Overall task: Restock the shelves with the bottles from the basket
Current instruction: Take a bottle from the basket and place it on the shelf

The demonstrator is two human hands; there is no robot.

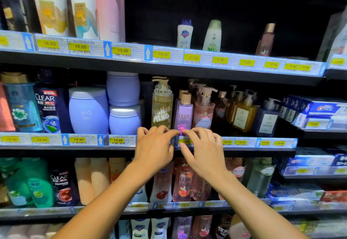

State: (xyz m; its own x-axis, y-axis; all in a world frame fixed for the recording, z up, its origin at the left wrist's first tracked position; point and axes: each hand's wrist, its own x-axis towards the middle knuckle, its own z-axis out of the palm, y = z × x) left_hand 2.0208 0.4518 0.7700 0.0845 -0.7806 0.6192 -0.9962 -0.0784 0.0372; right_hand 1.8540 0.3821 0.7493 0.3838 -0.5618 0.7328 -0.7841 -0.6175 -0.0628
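A purple LUX bottle (184, 114) with a gold cap stands upright at the front of the middle shelf (240, 142), between a yellow pump bottle (162, 105) and a pink pump bottle (203, 113). My left hand (154, 150) and my right hand (204, 154) are both raised in front of its base. Each index fingertip touches the bottle's lower front from its own side. The other fingers hang loosely curled, and my right thumb lies against the price rail. The basket is out of view.
Lavender jars (87, 111) and CLEAR shampoo (50, 111) fill the middle shelf's left. On the upper shelf, a white Safeguard bottle (185, 34) and two other small bottles stand with dark gaps around them. Crest boxes (319, 108) are stacked at right. Full rows of bottles stand below.
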